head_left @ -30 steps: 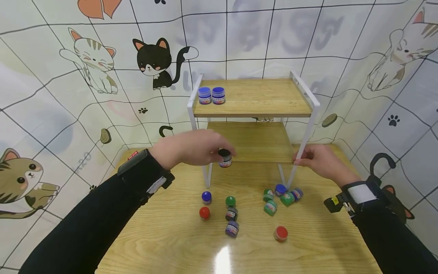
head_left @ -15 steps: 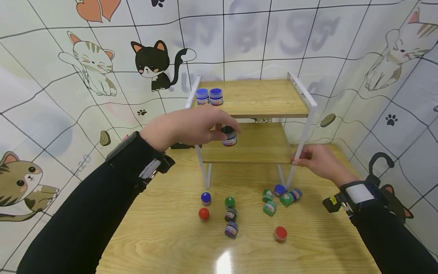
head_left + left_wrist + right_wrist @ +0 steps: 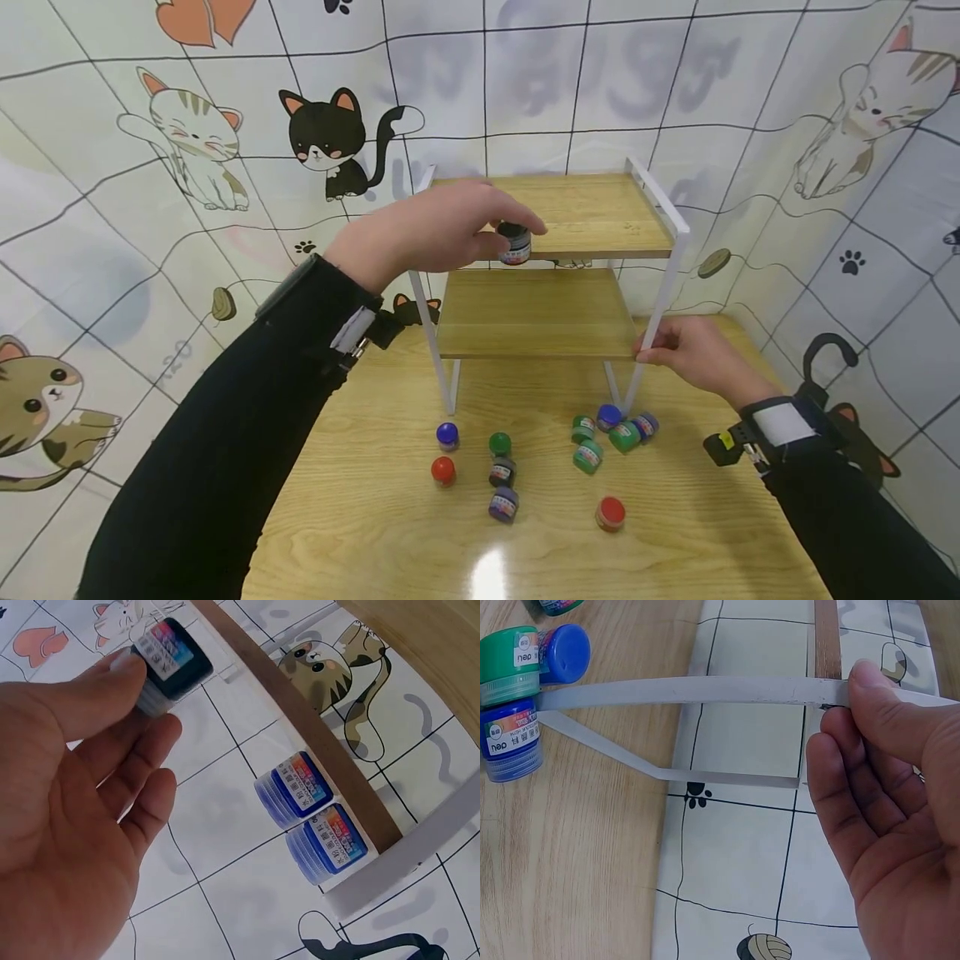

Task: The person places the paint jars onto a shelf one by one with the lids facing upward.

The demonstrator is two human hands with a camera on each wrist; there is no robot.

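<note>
My left hand (image 3: pixel 442 223) pinches a dark-lidded paint jar (image 3: pixel 515 243) by its lid, in front of the upper board of a two-tier shelf (image 3: pixel 592 212). In the left wrist view that jar (image 3: pixel 174 661) shows a dark body and a printed label. Two blue paint jars (image 3: pixel 304 789) stand side by side at the end of the upper board; the left hand hides them in the head view. My right hand (image 3: pixel 693 354) pinches the shelf's white right leg (image 3: pixel 705 690) between thumb and fingers, level with the lower board (image 3: pixel 536 317).
On the table (image 3: pixel 360 517), a blue jar (image 3: pixel 447 435) and a red jar (image 3: pixel 443 472) stand at left. A green jar (image 3: pixel 499 443), a black jar (image 3: pixel 502 472) and a purple jar (image 3: pixel 503 504) line up mid-table. Several green and blue jars cluster by the right leg, with another red jar (image 3: pixel 611 513) nearer.
My left hand has lifted the dark jar from below the lower board up to the upper board's height. The right hand keeps its hold on the shelf leg.
</note>
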